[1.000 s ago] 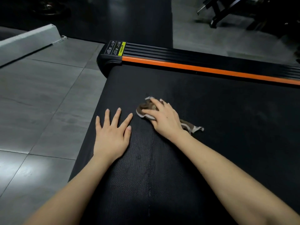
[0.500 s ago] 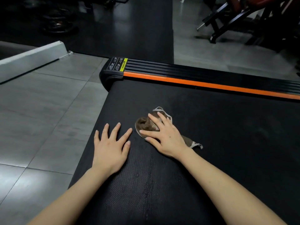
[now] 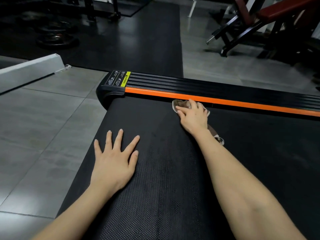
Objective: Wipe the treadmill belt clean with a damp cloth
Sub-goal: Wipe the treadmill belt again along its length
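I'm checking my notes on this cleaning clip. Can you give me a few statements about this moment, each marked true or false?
1. The left hand lies flat on the belt with its fingers spread. True.
2. The cloth is under the left hand. False: it is under the right hand.
3. The cloth sits at the belt's edge, right beside the orange strip. True.
4. The right hand is lifted clear of the cloth. False: it presses down on the cloth.
5. A yellow label sits near the end of the side rail. True.
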The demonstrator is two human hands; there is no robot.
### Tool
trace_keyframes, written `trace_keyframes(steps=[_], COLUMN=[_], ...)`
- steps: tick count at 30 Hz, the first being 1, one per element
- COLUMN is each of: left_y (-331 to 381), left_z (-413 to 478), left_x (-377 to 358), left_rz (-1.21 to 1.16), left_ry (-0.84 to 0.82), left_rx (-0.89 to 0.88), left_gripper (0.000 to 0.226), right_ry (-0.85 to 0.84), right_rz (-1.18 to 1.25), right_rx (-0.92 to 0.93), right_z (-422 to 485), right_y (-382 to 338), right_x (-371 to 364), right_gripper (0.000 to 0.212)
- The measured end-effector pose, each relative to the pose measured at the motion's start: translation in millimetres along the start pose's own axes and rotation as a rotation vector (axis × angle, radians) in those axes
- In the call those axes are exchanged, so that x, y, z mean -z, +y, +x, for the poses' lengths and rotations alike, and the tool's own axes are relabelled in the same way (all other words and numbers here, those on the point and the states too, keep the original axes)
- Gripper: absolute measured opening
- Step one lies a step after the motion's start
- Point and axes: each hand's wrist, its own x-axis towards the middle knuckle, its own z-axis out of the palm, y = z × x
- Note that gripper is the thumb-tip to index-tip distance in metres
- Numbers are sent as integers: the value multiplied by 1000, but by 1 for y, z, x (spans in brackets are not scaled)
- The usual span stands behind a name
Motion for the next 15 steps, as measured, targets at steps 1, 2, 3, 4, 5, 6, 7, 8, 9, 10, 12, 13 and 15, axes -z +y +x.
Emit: trace_keyframes(steps=[1,2,3,4,5,6,7,8,9,10,12,13,15], left_y=[1,1,1,-1,-2,-3,-4,-5,-6,-6,-6,-6,-4], left_z=[0,0,0,0,0,0,0,-1,-1,-1,0,0,1], left_x=[0,0,0,-1,-1,-1,-1,-2,-2,-2,-4,-5,-4], left_rz=[6,12,12,5,-4,-14,-24,-37,-48,-51,-31,-22,-19], left_ry=[5,1,-1,4,11,22,32,39,47,49,52,55,53], left_rx=[-3,-8,-11,-13,-17,-23,-30,-34,-36,-35,-29,-26,-16], left_gripper=[63,63,64,64,63,63,62,61,61,60,59,58,58], right_ry=[3,-2,-5,-5,-16,-27,-34,-36,-24,-10,8,14,50], right_rz=[7,18,30,33,32,28,25,25,21,7,-21,-24,1], right_rx=[-5,22,82,168,247,299,314,294,254,199,79,42,44], right_z=[2,-1,-7,-12,-17,-20,-18,-15,-11,-9,-7,-7,-5], right_y=[-9,-20,-31,-40,-43,-41,-32,-18,1,24,70,87,95], right_x=[0,-1,-2,-4,-5,-2,3,8,13,17,27,30,31], right_gripper=[32,32,32,32,32,32,32,30,28,27,29,32,32])
